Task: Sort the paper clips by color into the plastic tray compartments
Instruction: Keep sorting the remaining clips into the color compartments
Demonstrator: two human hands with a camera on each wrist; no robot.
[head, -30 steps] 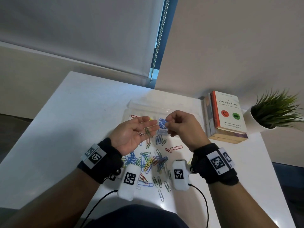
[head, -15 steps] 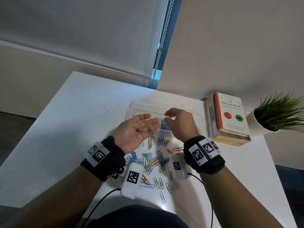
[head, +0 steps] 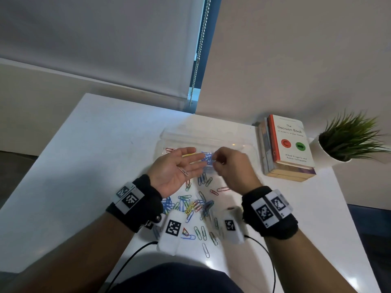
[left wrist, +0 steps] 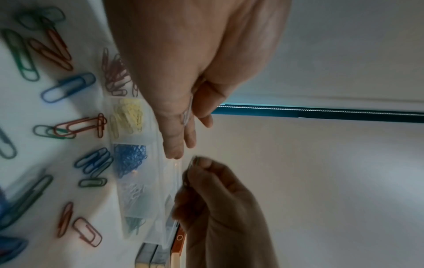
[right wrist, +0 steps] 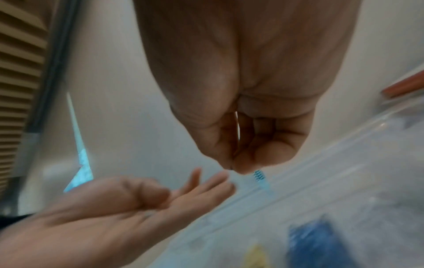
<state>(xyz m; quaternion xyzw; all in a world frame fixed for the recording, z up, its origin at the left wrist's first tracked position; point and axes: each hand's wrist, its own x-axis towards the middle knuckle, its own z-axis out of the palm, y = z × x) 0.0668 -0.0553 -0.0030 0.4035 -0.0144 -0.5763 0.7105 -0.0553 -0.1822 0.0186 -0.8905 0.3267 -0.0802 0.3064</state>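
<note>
My left hand [head: 186,163] lies palm up and open over the near edge of the clear plastic tray [head: 203,136], with a silver paper clip [head: 183,171] lying loose on the palm. My right hand [head: 215,163] is at the left fingertips and pinches a thin clip [left wrist: 194,161] whose colour I cannot tell. It hovers over the blue compartment [left wrist: 129,157]. Red [left wrist: 115,76], yellow [left wrist: 128,114], white [left wrist: 133,192] and green [left wrist: 135,224] clips fill the other compartments. In the right wrist view the right hand's fingertips [right wrist: 234,167] are pressed together above the left hand [right wrist: 201,183].
Several loose clips of mixed colours [head: 196,206] are scattered on the white table [head: 95,144] between my wrists and the tray. A stack of books [head: 289,144] and a potted plant [head: 349,142] stand to the right. A blind chain [head: 198,49] hangs behind.
My right hand, spread over the tray half a second ago, is back at the left fingertips, pinching a clip. The green clip has gone from my left fingers; the silver one stays.
</note>
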